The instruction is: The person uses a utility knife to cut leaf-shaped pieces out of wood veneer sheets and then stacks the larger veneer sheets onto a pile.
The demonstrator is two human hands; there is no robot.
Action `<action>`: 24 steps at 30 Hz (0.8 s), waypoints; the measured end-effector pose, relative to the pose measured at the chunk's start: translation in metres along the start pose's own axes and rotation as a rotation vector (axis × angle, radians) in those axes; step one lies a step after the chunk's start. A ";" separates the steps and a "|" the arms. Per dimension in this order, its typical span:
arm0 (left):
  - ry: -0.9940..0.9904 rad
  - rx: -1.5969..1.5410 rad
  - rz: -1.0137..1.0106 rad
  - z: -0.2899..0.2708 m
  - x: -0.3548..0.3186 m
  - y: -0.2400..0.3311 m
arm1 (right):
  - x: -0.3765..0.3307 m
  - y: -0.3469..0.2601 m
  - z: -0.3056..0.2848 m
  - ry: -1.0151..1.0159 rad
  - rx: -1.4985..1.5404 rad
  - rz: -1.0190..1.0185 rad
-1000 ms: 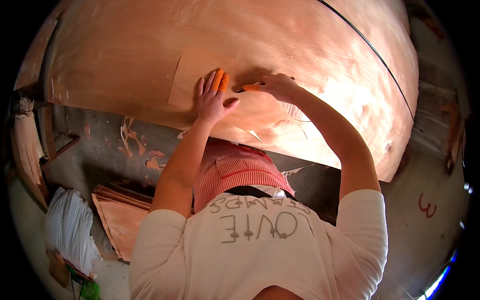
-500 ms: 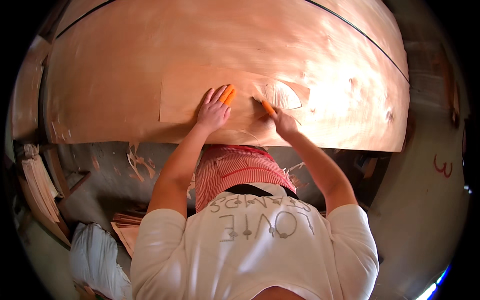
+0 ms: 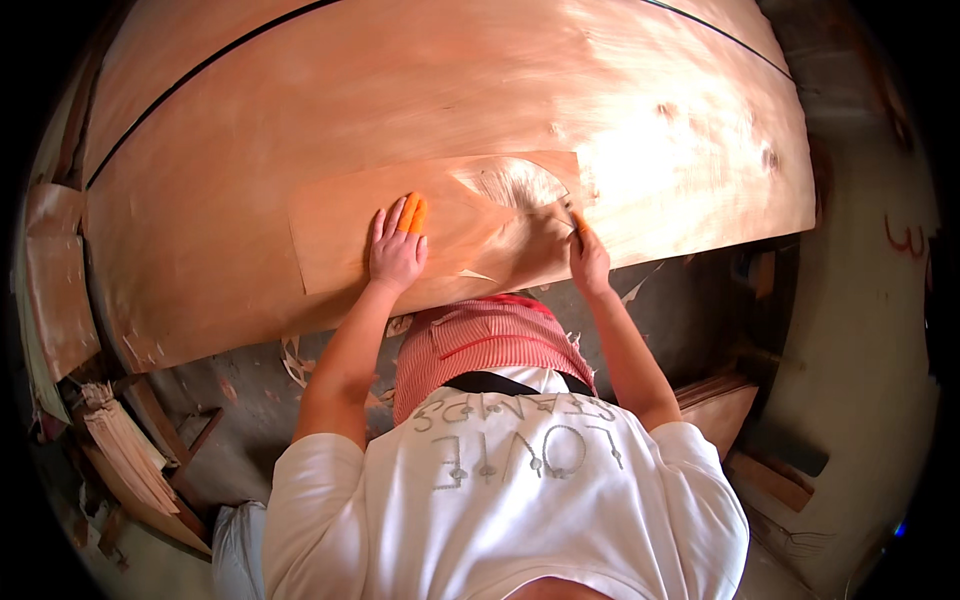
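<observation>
My left hand (image 3: 398, 252) lies flat with fingers spread on a smaller rectangular sheet of thin wood veneer (image 3: 335, 225); two of its fingers wear orange covers. My right hand (image 3: 590, 258) is closed round a small knife (image 3: 569, 206), its dark tip touching the veneer at the right end of a curved cut. Orange shows at its fingertips, and the handle is mostly hidden in the hand. Left of the knife, a pale leaf-shaped patch (image 3: 515, 183) with a curved outline shows streaky grain. A thin pale sliver (image 3: 476, 274) lies near the sheet's lower edge.
Beneath lies a large veneer sheet (image 3: 230, 190) with a black strap (image 3: 210, 66) across it. Stacked veneer strips (image 3: 130, 450) stand at lower left, more sheets (image 3: 718, 408) at lower right. Scraps (image 3: 293, 362) litter the floor, near a pale bag (image 3: 238, 550).
My right hand has moved right and slightly down with the knife, along the curved cut. My left hand has shifted left and down in the picture, while the whole view has turned.
</observation>
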State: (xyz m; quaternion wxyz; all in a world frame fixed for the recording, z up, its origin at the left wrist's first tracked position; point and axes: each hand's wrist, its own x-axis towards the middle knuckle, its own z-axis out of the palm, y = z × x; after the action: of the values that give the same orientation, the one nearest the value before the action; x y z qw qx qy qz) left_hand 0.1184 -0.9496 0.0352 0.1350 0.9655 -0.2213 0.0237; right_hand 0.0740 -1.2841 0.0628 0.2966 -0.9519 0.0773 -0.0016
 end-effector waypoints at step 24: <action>0.208 -0.254 -0.047 0.003 -0.011 -0.013 | 0.007 -0.152 -0.117 0.047 -0.121 -0.598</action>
State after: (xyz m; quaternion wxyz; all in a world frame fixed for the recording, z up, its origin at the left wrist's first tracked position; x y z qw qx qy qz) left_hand 0.1137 -0.9348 0.0274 0.2787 0.9379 -0.1849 0.0923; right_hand 0.0975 -1.2277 0.2450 0.2238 -0.9480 -0.1997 -0.1065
